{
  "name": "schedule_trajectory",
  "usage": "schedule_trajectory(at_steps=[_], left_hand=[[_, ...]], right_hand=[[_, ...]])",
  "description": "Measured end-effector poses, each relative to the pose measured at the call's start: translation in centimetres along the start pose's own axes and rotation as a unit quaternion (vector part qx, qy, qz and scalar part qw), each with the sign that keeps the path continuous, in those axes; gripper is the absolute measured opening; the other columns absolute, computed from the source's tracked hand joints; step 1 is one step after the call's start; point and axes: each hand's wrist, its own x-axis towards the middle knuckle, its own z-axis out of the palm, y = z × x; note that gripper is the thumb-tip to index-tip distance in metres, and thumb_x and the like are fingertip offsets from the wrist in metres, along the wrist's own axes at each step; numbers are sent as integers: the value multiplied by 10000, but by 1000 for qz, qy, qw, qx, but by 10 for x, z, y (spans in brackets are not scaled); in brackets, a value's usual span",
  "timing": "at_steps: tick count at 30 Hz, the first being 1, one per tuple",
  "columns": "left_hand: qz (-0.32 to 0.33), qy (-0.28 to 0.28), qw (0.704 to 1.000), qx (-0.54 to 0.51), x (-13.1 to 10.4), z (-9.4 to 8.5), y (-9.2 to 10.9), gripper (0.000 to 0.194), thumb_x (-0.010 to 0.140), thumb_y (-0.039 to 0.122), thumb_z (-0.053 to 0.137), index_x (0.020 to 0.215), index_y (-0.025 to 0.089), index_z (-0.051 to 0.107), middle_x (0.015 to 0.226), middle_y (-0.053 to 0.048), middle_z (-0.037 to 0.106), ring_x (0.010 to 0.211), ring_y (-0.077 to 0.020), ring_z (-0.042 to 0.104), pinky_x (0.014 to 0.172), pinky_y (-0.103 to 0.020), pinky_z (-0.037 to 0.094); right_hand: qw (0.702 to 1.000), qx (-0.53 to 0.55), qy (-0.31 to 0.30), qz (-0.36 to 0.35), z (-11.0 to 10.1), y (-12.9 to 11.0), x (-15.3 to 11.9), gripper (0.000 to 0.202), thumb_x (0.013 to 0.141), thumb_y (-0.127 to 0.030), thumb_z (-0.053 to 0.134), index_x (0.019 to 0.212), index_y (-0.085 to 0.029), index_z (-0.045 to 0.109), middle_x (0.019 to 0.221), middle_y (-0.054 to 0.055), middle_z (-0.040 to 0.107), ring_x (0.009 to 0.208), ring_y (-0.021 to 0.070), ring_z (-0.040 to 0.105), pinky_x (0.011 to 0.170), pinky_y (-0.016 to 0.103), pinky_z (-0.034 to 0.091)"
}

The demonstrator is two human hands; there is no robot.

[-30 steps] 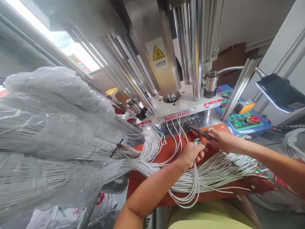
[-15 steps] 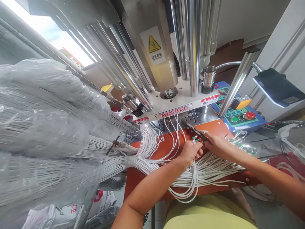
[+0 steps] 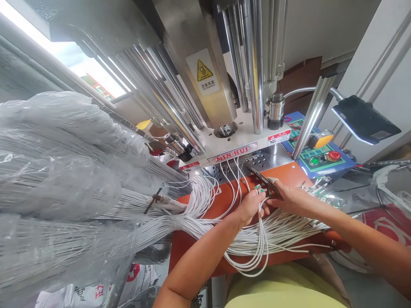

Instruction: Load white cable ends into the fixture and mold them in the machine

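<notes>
My left hand [image 3: 252, 206] is closed around several white cables [image 3: 262, 239], which loop down below it. Small green circuit-board ends [image 3: 260, 189] of these cables stick out above my fingertips. My right hand [image 3: 285, 194] grips a long dark metal bar-like tool [image 3: 261, 175], whose far end rests at the press's steel plate [image 3: 253, 162]. Its exact kind is unclear. Both hands are close together over the orange-brown work surface [image 3: 212, 205], and some fingers are hidden. A few white cables [image 3: 237, 179] run from under the press head toward the left bundle.
The press head [image 3: 236, 147] with shiny columns stands ahead, marked for high temperature. Thick white cable bundles in plastic wrap [image 3: 58, 171] crowd the left. A blue control box [image 3: 327, 158] and a lamp [image 3: 366, 117] are at right. More cables [image 3: 289, 229] lie below my right hand.
The view has shifted a little. My left hand has moved slightly left with the cables, and their green ends now sit lower against my fingers. My right hand still holds the dark tool.
</notes>
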Motion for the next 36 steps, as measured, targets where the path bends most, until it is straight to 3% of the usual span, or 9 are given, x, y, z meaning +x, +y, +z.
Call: schedule_trajectory(at_steps=[3,8,12,16,20,25,29,36], left_hand=[[17,46,999,7,-3,-2,-2,326,830,427,567,960,129,553,805,-57,645,501,-97,584,401,-186,390],[73,103,992,30,-14,-9,6,363,864,349,558,1135,116,619,950,-105,707,653,-128,644,608,-241,501],[150,179,968,93,-18,-16,12,316,841,333,598,1094,156,666,907,-75,734,636,-108,592,613,-219,473],[168,179,968,57,-13,-19,11,312,802,368,655,1018,148,616,752,-48,718,458,-52,415,477,-186,339],[163,202,959,110,-5,-20,5,253,738,368,719,802,139,632,675,-15,673,530,-65,479,559,-197,388],[187,203,928,252,1,-18,1,184,744,338,714,770,158,681,702,-2,676,657,-121,597,657,-231,458],[231,216,896,312,1,-13,2,56,774,216,660,779,173,696,775,-15,710,731,-138,640,734,-249,492],[320,218,817,427,3,-10,-2,152,794,103,579,784,208,689,822,-23,708,820,-155,639,830,-286,492]], right_hand=[[999,-24,34,5,8,1,1,362,907,-403,439,1205,-208,378,919,75,662,799,253,652,613,291,383],[998,-41,49,-11,16,2,2,437,933,-362,402,1325,-191,311,982,101,690,857,279,673,620,309,401],[995,-59,75,-11,20,4,3,510,925,-379,423,1374,-186,277,982,101,706,893,299,676,664,330,418],[998,-46,51,-15,18,7,3,478,926,-389,417,1343,-176,323,976,111,705,890,310,673,655,338,415],[998,-34,55,-22,15,9,2,472,930,-389,413,1339,-172,324,978,119,704,897,310,670,674,344,415],[997,-33,60,-23,14,8,1,458,921,-372,445,1328,-197,330,938,95,709,856,291,676,639,321,396],[996,-39,78,-32,14,9,0,359,927,-372,454,1241,-212,392,863,66,699,777,269,674,564,288,341],[996,-34,72,-29,18,15,3,339,924,-400,450,1203,-216,389,832,46,686,762,267,672,545,282,314]])
